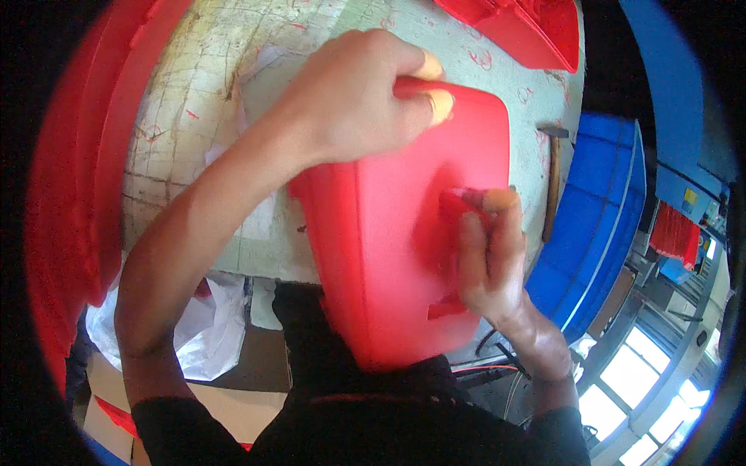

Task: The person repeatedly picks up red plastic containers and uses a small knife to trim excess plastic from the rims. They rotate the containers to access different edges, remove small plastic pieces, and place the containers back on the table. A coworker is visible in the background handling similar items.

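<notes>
A large red plastic housing (404, 233) with rounded corners is tilted against the near edge of the worktable, its lower end close to my body. My left hand (373, 97) is closed on its far edge, with yellow wraps on the thumb and a finger. My right hand (493, 248) is closed over the right half of the housing's broad face, a yellow wrap on one finger. Its fingertips pinch something small and reddish that blends with the housing; its kind cannot be made out. Near the lower right of the housing there is a small slot (447, 307).
The worktable (194, 116) is pale, with scribbles and stains. Another red plastic part (536, 27) lies at its far right, a hammer (553, 171) along its right edge. Beyond stands a blue crate (583, 217). Red parts (85, 155) rise at left above a white plastic bag (210, 330).
</notes>
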The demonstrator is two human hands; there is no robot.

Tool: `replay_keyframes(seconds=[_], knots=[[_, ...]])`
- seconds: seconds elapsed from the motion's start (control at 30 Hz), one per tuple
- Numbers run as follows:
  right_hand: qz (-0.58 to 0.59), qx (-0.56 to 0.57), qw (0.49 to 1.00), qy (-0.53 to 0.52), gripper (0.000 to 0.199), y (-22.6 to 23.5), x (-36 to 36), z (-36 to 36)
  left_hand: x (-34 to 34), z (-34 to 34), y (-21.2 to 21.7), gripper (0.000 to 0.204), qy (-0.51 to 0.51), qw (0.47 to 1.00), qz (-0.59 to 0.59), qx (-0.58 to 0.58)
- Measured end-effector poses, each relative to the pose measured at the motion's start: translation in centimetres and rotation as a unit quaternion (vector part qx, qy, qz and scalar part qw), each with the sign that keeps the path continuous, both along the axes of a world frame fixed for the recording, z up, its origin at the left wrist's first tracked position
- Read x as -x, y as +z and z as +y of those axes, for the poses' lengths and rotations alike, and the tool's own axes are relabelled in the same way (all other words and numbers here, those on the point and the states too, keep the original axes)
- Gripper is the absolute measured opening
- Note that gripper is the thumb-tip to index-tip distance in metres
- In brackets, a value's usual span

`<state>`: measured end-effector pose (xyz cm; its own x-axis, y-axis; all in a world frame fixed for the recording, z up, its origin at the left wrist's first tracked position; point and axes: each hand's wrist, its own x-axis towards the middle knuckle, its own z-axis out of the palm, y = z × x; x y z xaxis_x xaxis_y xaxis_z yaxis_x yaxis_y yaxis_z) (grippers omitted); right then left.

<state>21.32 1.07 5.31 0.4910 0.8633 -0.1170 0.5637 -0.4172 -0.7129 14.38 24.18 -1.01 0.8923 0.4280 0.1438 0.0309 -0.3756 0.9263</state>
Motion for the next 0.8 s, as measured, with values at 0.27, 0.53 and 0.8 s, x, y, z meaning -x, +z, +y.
replay_keyframes(seconds=[0.27,0.53,0.8], knots=[[-0.016,0.009,1.000,0.020,0.021,0.8,0.2,1.4,0.3,0.3,1.0,0.031,-0.010,0.999,0.033,-0.007],[-0.374,0.026,0.927,-0.003,0.034,0.0,0.7,0.7,0.6,1.3,1.4,0.036,-0.052,0.995,0.059,-0.066],[-0.297,-0.046,0.949,-0.094,0.041,-1.6,-1.4,-1.0,0.8,1.0,2.9,0.042,-0.058,0.975,0.204,-0.061]])
